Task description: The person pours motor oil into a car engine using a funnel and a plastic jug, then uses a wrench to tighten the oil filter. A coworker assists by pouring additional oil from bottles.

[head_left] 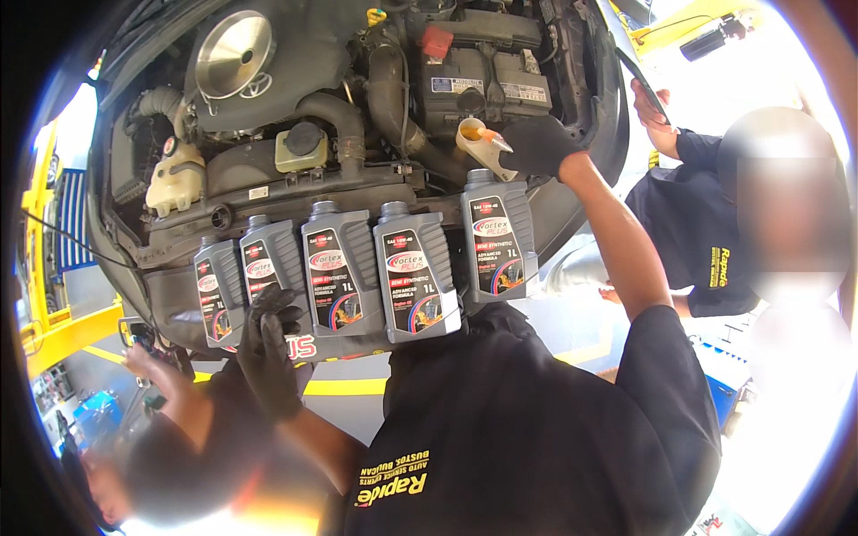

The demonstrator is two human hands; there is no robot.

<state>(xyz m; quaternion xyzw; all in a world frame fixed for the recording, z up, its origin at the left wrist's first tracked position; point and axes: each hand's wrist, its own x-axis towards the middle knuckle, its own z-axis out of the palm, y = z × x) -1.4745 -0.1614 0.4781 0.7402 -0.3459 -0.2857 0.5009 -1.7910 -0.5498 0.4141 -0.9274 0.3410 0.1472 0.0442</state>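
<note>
In a black glove, my right hand (539, 148) is closed on a small pale stick with an orange end (494, 138). Its tip reaches the open mouth of a whitish fluid reservoir (467, 146) beside the battery; the exact kind of stick is unclear. My left hand (271, 344), gloved in black too, is raised with its fingers loosely bent and apart, holding nothing visible. It overlaps the lower part of a grey engine oil bottle (259, 253). Several like it stand upright in a row along the front of the car, among them one oil bottle (498, 237) below my right hand.
A metal funnel (234, 55) sits on the engine cover. Behind the reservoir is the battery (483, 85) with a red terminal cover (436, 41). A co-worker (688, 214) at the right holds a phone (642, 85); another person (192, 438) leans in at lower left.
</note>
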